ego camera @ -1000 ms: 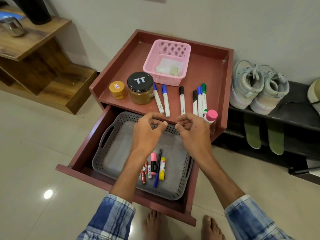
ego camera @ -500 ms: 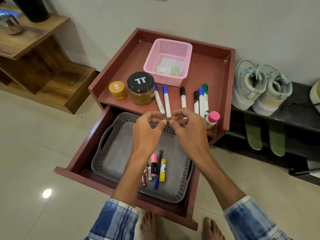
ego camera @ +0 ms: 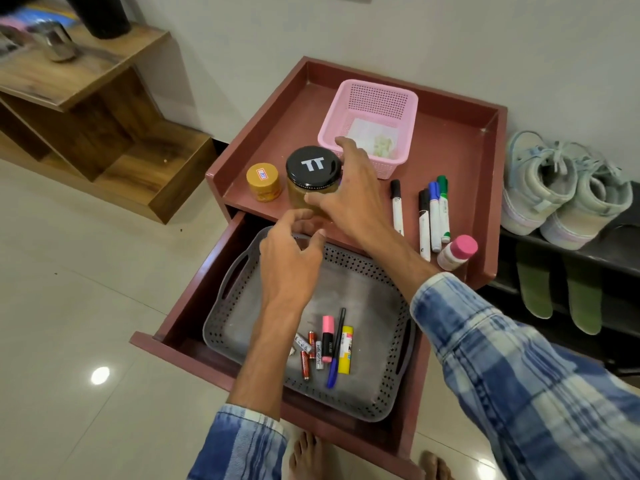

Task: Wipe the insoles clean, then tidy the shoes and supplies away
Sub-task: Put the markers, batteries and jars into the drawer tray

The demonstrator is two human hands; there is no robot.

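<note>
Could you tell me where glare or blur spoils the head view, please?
Head view: a bright glare spot on the floor; the cup at top left is smeared by blur; the jar is sharp, its lid lettering legible.

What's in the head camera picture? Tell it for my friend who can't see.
A person's right hand wraps a black-lidded jar on a red-brown cabinet top, left hand open over a grey tray in the open drawer. Markers and a pink basket sit nearby; shoes stand right.
</note>
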